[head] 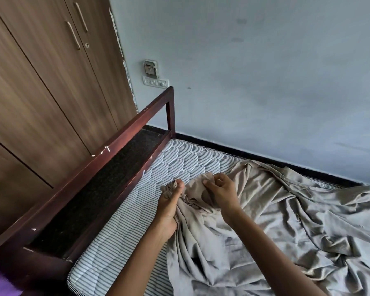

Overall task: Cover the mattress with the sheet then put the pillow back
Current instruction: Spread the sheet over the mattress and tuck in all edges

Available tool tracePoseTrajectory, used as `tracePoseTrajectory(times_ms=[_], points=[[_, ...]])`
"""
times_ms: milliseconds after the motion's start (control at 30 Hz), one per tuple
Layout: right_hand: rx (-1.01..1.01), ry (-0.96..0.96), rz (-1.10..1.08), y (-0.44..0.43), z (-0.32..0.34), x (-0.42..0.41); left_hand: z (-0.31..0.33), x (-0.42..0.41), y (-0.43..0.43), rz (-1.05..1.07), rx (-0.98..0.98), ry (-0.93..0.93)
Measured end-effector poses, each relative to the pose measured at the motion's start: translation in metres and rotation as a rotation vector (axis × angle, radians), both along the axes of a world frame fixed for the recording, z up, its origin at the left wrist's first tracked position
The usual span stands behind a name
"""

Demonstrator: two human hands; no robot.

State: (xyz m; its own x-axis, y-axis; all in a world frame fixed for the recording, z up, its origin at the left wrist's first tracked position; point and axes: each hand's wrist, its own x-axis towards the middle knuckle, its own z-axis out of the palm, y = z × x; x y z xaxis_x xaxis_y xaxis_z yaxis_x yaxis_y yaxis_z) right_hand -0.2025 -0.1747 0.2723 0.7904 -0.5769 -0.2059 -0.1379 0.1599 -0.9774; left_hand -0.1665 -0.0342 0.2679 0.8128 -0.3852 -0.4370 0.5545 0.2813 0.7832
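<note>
A striped, quilted mattress [179,161] lies in a dark wooden bed frame. A crumpled beige-grey sheet [286,221] is spread loosely over its right part, leaving the end near the headboard bare. My left hand [169,208] grips a bunched edge of the sheet, thumb on top. Just to its right, my right hand [220,193] pinches the same edge between curled fingers. Both hands hold the cloth a little above the mattress. No pillow is in view.
The dark wooden headboard [107,154] with a shelf runs along the left of the mattress. Behind it stands a brown wardrobe [41,86]. A pale blue wall [265,82] with a switch panel [155,82] borders the far side. A purple cloth [0,283] shows at bottom left.
</note>
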Motion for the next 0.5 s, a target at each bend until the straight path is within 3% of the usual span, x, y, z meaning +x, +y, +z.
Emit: tracePoseTrajectory(times_ms=[133, 267, 367, 500], points=[[-0.074, 0.006, 0.079, 0.022, -0.006, -0.007, 0.001, -0.005, -0.007, -0.099, -0.026, -0.156], [0.016, 0.020, 0.132, 0.020, -0.013, -0.015, 0.003, -0.009, -0.010, -0.050, -0.022, -0.082], [0.120, 0.012, 0.220, 0.012, -0.011, -0.024, 0.004, -0.007, -0.008, -0.017, 0.060, -0.126], [-0.047, -0.049, 0.173, 0.007, -0.016, -0.038, 0.006, -0.007, -0.013, -0.003, 0.091, -0.119]])
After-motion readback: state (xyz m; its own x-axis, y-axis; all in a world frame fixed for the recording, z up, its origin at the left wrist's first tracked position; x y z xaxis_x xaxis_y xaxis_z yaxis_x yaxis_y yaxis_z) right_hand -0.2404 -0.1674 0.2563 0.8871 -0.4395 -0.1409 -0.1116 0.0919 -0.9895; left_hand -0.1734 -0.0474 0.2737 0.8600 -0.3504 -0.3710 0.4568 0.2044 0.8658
